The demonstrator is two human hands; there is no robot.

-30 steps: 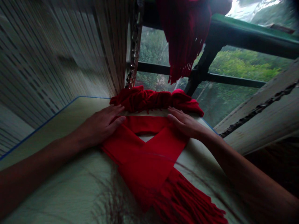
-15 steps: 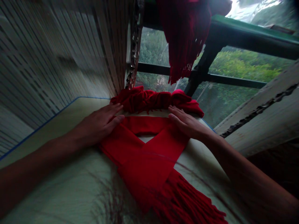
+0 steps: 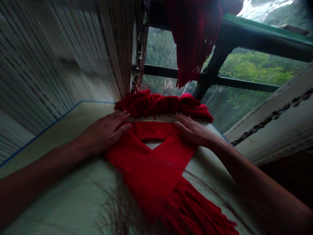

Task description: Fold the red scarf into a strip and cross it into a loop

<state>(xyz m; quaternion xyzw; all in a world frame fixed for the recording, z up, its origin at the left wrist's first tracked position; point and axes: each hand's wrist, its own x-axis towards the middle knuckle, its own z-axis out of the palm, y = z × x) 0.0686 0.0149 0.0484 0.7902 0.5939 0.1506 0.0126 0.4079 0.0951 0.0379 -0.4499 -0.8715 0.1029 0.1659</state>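
A red fringed scarf [image 3: 151, 169] lies folded on the pale tabletop [image 3: 61, 195], its two sides crossing below a small gap where the table shows. My left hand [image 3: 109, 132] rests flat on the scarf's upper left corner, fingers stretched toward the far edge. On the upper right corner lies my right hand [image 3: 193, 130], also flat with its fingers out. Neither hand grips the cloth. The fringe [image 3: 200, 209] fans out toward the lower right. Just beyond my fingertips sits a bunched red cloth [image 3: 163, 104].
Another red fringed scarf [image 3: 195, 42] hangs above the table's far end, in front of a window [image 3: 249, 65] with dark bars. A striped curtain [image 3: 73, 49] runs along the left, and a pale curtain [image 3: 276, 130] stands at the right. Blurred hair strands cross the lower view.
My hands have shifted very slightly inward and toward me at the scarf's upper corners. The scarf keeps nearly the same shape and place.
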